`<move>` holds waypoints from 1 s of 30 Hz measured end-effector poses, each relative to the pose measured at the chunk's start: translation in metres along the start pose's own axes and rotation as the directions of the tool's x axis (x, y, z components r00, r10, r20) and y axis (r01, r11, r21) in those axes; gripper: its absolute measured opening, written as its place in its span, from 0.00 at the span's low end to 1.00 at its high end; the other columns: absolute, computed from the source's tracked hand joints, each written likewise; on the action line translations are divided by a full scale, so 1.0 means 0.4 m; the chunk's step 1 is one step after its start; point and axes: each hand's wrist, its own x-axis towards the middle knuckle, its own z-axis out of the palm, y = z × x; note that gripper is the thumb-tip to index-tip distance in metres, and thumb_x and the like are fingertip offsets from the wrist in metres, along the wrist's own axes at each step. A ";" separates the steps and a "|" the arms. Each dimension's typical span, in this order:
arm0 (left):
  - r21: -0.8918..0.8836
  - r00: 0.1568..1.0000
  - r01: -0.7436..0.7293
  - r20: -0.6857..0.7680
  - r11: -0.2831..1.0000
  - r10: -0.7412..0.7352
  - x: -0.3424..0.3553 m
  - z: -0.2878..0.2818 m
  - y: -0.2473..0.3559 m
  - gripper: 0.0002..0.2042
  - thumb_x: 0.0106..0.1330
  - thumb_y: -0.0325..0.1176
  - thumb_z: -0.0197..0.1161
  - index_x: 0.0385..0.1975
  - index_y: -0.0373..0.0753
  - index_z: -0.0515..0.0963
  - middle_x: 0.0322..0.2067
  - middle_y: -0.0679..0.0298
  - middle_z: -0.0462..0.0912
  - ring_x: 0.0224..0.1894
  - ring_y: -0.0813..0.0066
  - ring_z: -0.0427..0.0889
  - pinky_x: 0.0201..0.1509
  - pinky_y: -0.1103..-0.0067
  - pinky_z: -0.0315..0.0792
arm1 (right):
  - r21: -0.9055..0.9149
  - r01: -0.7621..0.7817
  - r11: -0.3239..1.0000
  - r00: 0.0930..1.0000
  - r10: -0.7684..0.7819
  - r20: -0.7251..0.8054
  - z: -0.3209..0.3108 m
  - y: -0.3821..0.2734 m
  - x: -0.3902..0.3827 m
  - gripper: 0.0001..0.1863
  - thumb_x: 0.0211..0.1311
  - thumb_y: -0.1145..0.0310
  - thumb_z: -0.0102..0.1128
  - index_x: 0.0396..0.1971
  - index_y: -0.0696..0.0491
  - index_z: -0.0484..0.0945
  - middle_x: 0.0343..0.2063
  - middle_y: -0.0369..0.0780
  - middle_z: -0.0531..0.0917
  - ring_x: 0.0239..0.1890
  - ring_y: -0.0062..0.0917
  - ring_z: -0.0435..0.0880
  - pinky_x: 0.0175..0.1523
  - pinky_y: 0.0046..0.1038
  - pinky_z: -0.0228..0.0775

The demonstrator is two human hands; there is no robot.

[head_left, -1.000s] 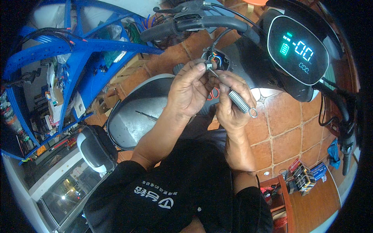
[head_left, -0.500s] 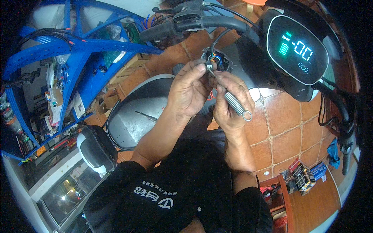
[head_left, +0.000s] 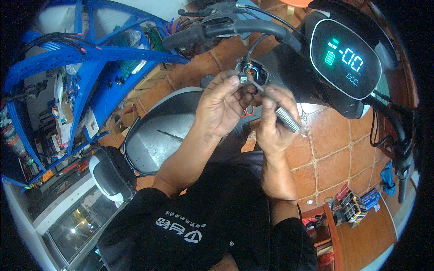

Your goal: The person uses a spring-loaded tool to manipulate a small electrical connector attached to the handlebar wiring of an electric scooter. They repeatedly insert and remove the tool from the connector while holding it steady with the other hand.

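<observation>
My left hand (head_left: 221,106) pinches a small block with a pale square face (head_left: 243,79) between thumb and forefinger; its exact kind is unclear. My right hand (head_left: 278,117) is closed round a slim metal tool with a coil spring (head_left: 288,119) along its rear part. The tool's thin grey shaft (head_left: 257,85) reaches toward the block, its tip just right of it; whether they touch I cannot tell. Right behind the fingers, an opened black housing (head_left: 261,74) shows red, yellow, blue and white wires.
A scooter handlebar (head_left: 221,30) crosses above my hands, with a lit display (head_left: 346,58) at the right. The scooter's dark seat (head_left: 156,131) lies left. A blue shelf (head_left: 113,53) stands far left. Boxes (head_left: 352,205) sit on a wooden table (head_left: 366,235) at lower right.
My right hand has shifted right and slightly down with the spring tool, drawing its shaft back from the block. My left hand has barely moved.
</observation>
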 end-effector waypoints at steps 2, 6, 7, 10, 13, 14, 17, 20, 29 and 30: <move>-0.014 1.000 0.020 -0.023 1.000 -0.021 0.000 -0.013 0.000 0.06 0.65 0.29 0.57 0.39 0.39 0.76 0.39 0.58 0.82 0.38 0.69 0.82 0.43 0.73 0.78 | 0.066 -0.149 0.987 0.989 0.150 -0.016 0.000 -0.014 0.004 0.06 0.58 0.78 0.59 0.37 0.60 0.78 0.30 0.44 0.83 0.33 0.27 0.83 0.40 0.26 0.74; -0.009 0.999 0.040 0.000 0.999 -0.040 -0.004 -0.013 0.003 0.05 0.65 0.28 0.57 0.39 0.39 0.76 0.38 0.59 0.82 0.39 0.71 0.82 0.44 0.75 0.77 | 0.013 -0.199 0.980 0.980 0.199 -0.029 0.012 -0.003 0.014 0.07 0.59 0.77 0.60 0.37 0.59 0.78 0.31 0.42 0.82 0.33 0.24 0.82 0.39 0.23 0.73; -0.001 0.999 0.035 0.007 0.999 -0.035 -0.002 -0.013 0.004 0.05 0.65 0.28 0.57 0.39 0.39 0.76 0.38 0.59 0.82 0.40 0.71 0.81 0.44 0.76 0.77 | -0.001 -0.208 0.978 0.978 0.208 -0.028 0.016 -0.006 0.018 0.07 0.58 0.77 0.61 0.37 0.59 0.78 0.31 0.42 0.82 0.33 0.24 0.82 0.39 0.23 0.73; 0.050 0.999 0.031 0.005 0.998 -0.032 0.002 -0.016 0.009 0.05 0.65 0.28 0.57 0.39 0.39 0.77 0.38 0.60 0.82 0.41 0.71 0.81 0.44 0.76 0.76 | -0.037 -0.242 0.969 0.969 0.244 0.036 0.016 -0.005 0.023 0.10 0.52 0.78 0.65 0.36 0.58 0.78 0.31 0.42 0.81 0.32 0.24 0.82 0.38 0.22 0.72; 0.098 1.000 0.020 0.007 0.995 -0.021 0.002 -0.019 0.013 0.05 0.66 0.28 0.57 0.39 0.39 0.77 0.38 0.60 0.82 0.41 0.72 0.81 0.44 0.76 0.75 | 0.006 -0.314 0.950 0.946 0.312 0.084 0.016 -0.012 0.032 0.11 0.51 0.78 0.67 0.35 0.58 0.78 0.31 0.39 0.82 0.32 0.20 0.80 0.37 0.20 0.72; 0.111 1.000 0.015 0.011 0.994 -0.016 0.003 -0.020 0.013 0.05 0.66 0.28 0.57 0.39 0.39 0.77 0.38 0.60 0.82 0.41 0.72 0.81 0.44 0.76 0.75 | 0.050 -0.360 0.932 0.930 0.355 0.091 0.016 -0.014 0.034 0.11 0.51 0.78 0.68 0.35 0.58 0.78 0.30 0.38 0.82 0.32 0.19 0.80 0.37 0.20 0.71; 0.145 0.999 -0.002 0.033 0.989 -0.003 0.005 -0.034 0.008 0.05 0.66 0.27 0.56 0.39 0.38 0.77 0.38 0.61 0.82 0.41 0.72 0.81 0.45 0.75 0.75 | 0.121 -0.414 0.902 0.909 0.404 0.104 0.018 -0.012 0.036 0.11 0.51 0.78 0.68 0.35 0.57 0.78 0.30 0.36 0.82 0.32 0.16 0.79 0.37 0.18 0.71; 0.160 1.000 0.009 0.016 0.987 -0.012 0.003 -0.028 0.016 0.05 0.66 0.27 0.56 0.38 0.38 0.77 0.38 0.60 0.82 0.41 0.71 0.81 0.46 0.74 0.75 | 0.183 -0.427 0.885 0.904 0.410 0.124 0.018 -0.012 0.040 0.11 0.51 0.78 0.68 0.35 0.57 0.78 0.30 0.36 0.82 0.32 0.15 0.78 0.37 0.18 0.71; 0.167 0.999 -0.013 0.038 0.986 0.006 0.005 -0.026 0.015 0.04 0.65 0.27 0.57 0.37 0.37 0.77 0.38 0.58 0.82 0.42 0.69 0.81 0.45 0.71 0.76 | 0.238 -0.457 0.857 0.888 0.427 0.169 0.011 -0.006 0.045 0.11 0.51 0.79 0.67 0.36 0.58 0.78 0.31 0.37 0.83 0.33 0.15 0.79 0.38 0.17 0.72; 0.163 0.999 -0.015 0.038 0.986 0.009 0.006 -0.026 0.015 0.04 0.65 0.27 0.58 0.37 0.37 0.77 0.38 0.58 0.82 0.42 0.69 0.81 0.45 0.71 0.76 | 0.258 -0.451 0.855 0.892 0.417 0.176 0.009 -0.004 0.047 0.11 0.51 0.79 0.67 0.36 0.58 0.78 0.31 0.37 0.83 0.33 0.15 0.79 0.39 0.17 0.72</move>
